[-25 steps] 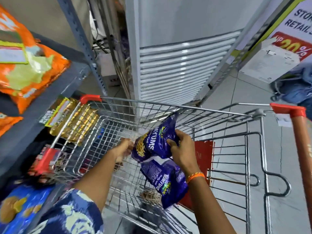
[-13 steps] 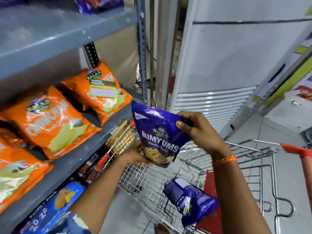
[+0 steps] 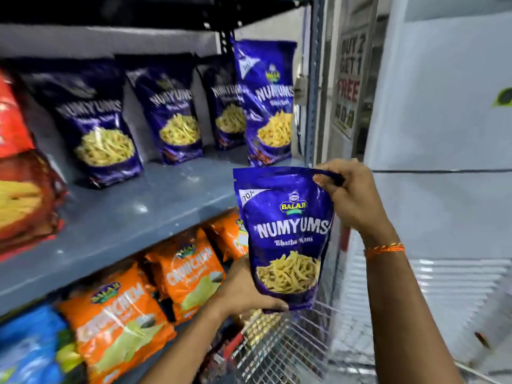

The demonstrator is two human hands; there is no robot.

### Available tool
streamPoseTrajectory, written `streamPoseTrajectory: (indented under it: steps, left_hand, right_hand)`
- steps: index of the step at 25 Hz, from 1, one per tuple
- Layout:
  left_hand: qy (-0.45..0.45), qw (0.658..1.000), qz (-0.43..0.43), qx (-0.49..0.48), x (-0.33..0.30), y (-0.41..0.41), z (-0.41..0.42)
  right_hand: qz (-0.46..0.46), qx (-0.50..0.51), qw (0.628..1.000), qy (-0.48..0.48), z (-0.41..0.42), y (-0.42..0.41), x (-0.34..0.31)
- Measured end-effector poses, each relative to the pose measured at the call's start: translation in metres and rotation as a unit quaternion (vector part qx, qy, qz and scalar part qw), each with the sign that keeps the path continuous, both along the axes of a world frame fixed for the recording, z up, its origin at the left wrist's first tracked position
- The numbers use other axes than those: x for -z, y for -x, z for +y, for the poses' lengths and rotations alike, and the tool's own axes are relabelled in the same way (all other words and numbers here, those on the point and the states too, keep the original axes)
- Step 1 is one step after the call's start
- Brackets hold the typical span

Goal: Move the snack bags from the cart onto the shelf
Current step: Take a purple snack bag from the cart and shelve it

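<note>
Scanning from the left: red bags [image 3: 13,117] sit at the far edge of the grey shelf [image 3: 133,214], then a row of purple Numyums bags [image 3: 174,117] stands upright along it. Four that I can count, so a good part of the stocking looks done already. The front strip of that shelf is bare, so there's room for more. Below it, orange Crunchem bags [image 3: 188,275] fill the lower level, with blue packs [image 3: 30,345] further down left.

Moving right, the left hand [image 3: 243,292] cups the bottom of the purple bag [image 3: 288,236], fingers curled under it. The bag is upright, in the air just in front of the shelf edge and above the cart [image 3: 279,350], not touching the shelf yet. The right hand [image 3: 352,195] pinches the bag's top corner between thumb and fingertips.

So this one is mid-transfer; I'd guess it goes beside the rightmost standing bag [image 3: 266,106]. Only a corner of the cart shows, so can't tell how many bags are left in there.
</note>
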State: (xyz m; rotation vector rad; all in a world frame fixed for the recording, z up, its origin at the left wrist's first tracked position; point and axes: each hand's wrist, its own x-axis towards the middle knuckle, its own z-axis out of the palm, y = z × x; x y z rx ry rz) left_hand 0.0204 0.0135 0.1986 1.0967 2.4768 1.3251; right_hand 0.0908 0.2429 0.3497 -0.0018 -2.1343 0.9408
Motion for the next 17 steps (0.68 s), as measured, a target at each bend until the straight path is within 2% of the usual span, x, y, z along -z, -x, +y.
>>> streamPoseTrajectory:
  steps: [3,7,13,17]
  left_hand:
    - [-0.024,0.998,0.057,-0.030,-0.055,0.000,-0.027]
    - [-0.040,0.983,0.135,-0.118,-0.119,-0.001,-0.067]
    - [-0.056,0.946,0.181,-0.263,-0.172,0.019,-0.139]
    - [-0.081,0.936,0.161,-0.301,-0.184,0.052,-0.172]
  right_hand:
    - [0.113,-0.003,0.994,-0.006,-0.025,0.032,-0.045]
    - [0.231,-0.033,0.972,-0.006,-0.066,0.080,-0.100]
    - [0.288,-0.070,0.955,0.009,-0.143,0.142,-0.157]
    - [0.298,-0.105,0.948,0.039,-0.192,0.174,-0.173]
